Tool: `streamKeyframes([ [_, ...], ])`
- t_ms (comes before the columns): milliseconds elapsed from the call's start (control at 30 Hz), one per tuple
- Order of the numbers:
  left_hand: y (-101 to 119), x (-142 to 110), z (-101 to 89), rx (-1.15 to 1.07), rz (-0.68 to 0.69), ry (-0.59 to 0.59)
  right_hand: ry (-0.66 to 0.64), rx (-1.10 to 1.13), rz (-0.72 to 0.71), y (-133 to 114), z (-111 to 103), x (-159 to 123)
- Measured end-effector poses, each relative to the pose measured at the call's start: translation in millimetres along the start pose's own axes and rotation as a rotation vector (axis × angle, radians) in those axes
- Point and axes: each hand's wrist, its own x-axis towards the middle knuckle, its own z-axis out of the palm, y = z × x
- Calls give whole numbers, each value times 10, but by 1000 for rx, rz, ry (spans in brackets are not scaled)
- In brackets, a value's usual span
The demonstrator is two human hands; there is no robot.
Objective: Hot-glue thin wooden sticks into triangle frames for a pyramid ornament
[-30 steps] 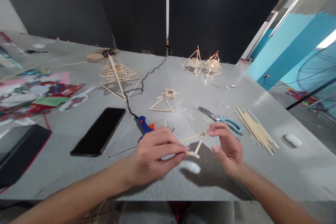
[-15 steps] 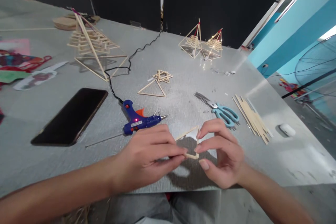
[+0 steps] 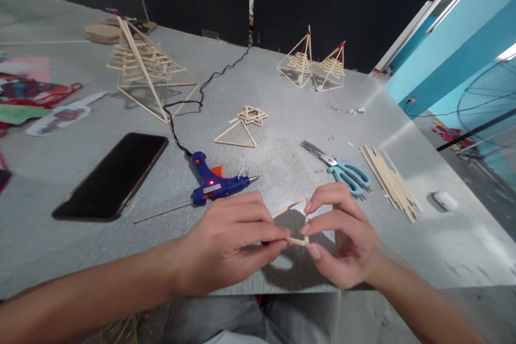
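Note:
Near the table's front edge, a small triangle of thin wooden sticks [image 3: 297, 241] is held up between my two hands. My left hand [image 3: 237, 244] pinches its near stick, and the fingers cover the left corner. On the right side, my right hand [image 3: 342, 236] has its fingertips and thumb on the short upright stick and the near corner. Just beyond my left hand lies a blue glue gun [image 3: 217, 185] with a lit red light, nozzle pointing right. Past my right hand are scissors with light blue handles [image 3: 349, 176].
Flat wooden sticks [image 3: 389, 183] and a white case [image 3: 444, 200] lie right. A stick triangle [image 3: 235, 143] and a stick star [image 3: 252, 115] lie mid-table. A phone [image 3: 113, 177] lies left. Stick pyramids [image 3: 147, 72] stand behind, and a black cord [image 3: 203, 91] runs to the back.
My right thumb has closed in onto the near corner of the small triangle, where it stood slightly apart before. The whole view has shifted a little. The lights on the far pyramid have gone off.

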Motion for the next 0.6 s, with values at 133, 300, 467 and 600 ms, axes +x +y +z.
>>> streamKeyframes([
  [133, 5, 3, -3, -20, -18, -7, 0, -31, -22, 5, -8, 12],
  [300, 9, 20, 4, -79, -52, -11, -16, -126, -123, 50, -57, 15],
  [467, 13, 24, 38, -142, -94, -1, -4, -290, -267, 92, -90, 6],
  [600, 29, 30, 30, -171, -110, -5, 2, -317, -281, 95, -90, 20],
])
